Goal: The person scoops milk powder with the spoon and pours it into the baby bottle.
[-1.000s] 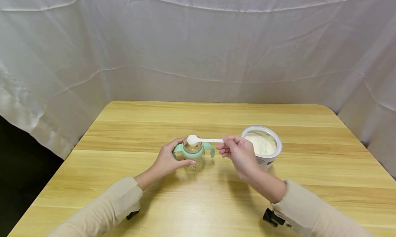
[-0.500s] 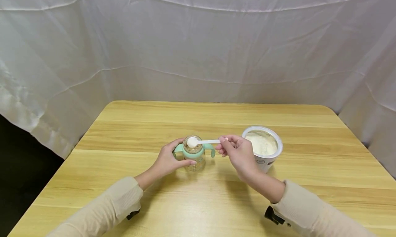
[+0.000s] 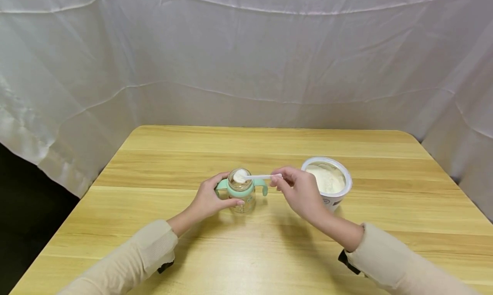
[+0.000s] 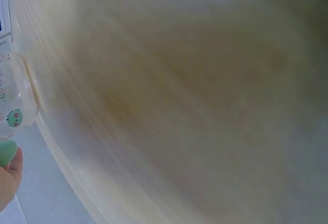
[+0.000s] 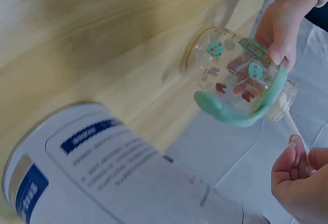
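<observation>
A clear baby bottle [image 3: 246, 203] with a mint-green collar and two handles stands upright on the table in the head view, its mouth uncovered. My left hand [image 3: 208, 199] grips it from the left, thumb across the front. Between thumb and fingers, my right hand [image 3: 302, 194] pinches the handle of a white scoop [image 3: 259, 176]. The scoop's bowl, which looks tilted, is at the bottle's mouth with white powder showing. In the right wrist view, the scoop handle [image 5: 293, 124] meets the bottle's neck. The left wrist view catches only part of the bottle [image 4: 15, 98].
Just right of my right hand stands an open tub [image 3: 347, 177] of pale powder. Its printed white side [image 5: 128, 172] fills the lower left of the right wrist view. A wooden table [image 3: 246, 252] lies beneath, with a pale curtain [image 3: 246, 60] behind.
My right hand has turned over, and the scoop's bowl has tipped at the bottle's mouth. The scoop has shifted slightly left and down. My left hand and the bottle have stayed in place.
</observation>
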